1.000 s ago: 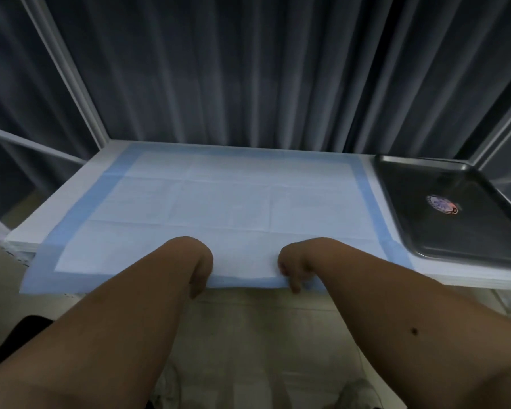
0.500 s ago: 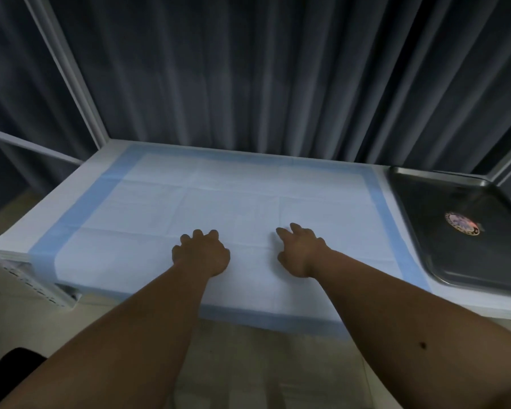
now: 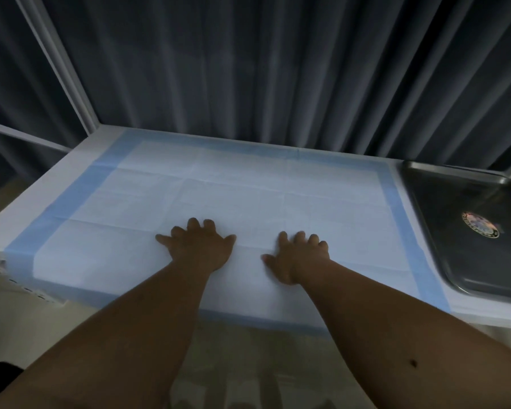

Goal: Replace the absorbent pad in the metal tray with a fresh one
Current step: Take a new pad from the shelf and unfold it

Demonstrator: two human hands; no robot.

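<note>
— Hands first: where do we have them?

— Our left hand (image 3: 199, 247) lies palm down on the white absorbent pad with the blue border (image 3: 219, 196), its fingers (image 3: 194, 224) spread apart and nearly straight. Our right hand (image 3: 297, 259) rests just beside it on the same sheet, fingers (image 3: 300, 237) apart too, slightly bent, thumb pointing toward the left hand. Neither hand grips anything; both press flat on the pad.

— And where is the pad?

— We see it opened out across the white counter (image 3: 27, 214), fold creases crossing it, its near edge hanging over the counter's front.

— What about the tray?

— Our dark rectangular metal tray (image 3: 455, 208) sits at the right end of the counter, just beside the pad's right border and apart from both hands. A round sticker (image 3: 481, 225) lies on its floor; we cannot read it.

— Behind?

— Dark pleated curtains (image 3: 248, 69) hang along the back, with a white frame post (image 3: 59, 66) at the left corner.
</note>
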